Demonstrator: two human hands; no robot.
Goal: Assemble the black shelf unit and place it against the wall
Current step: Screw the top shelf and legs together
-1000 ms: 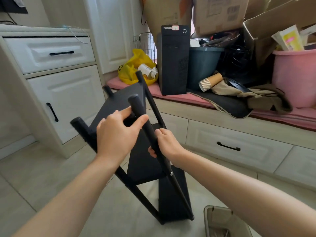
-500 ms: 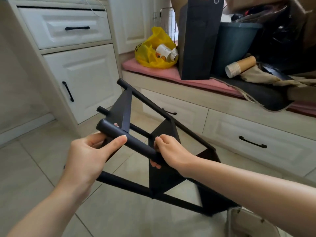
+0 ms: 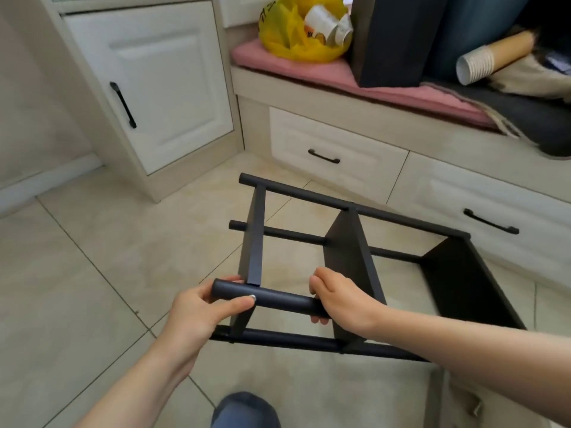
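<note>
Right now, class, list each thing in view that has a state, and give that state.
shelf unit: tipped on its side
left hand: grips near post end
right hand: grips same post
cabinet door: shut
drawers: both shut
paper cup stack: lying on its side

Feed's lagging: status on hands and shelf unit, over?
Left hand and right hand grip the near post. Shelf unit on its side, not at the wall. Drawer bench just beyond it.

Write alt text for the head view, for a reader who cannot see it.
Two bare hands hold a black shelf unit tipped on its side over a tiled floor: the left hand holds the end of its nearest pole and the right hand grips the same pole further along. Behind it are white drawers under a pink-cushioned bench.
</note>
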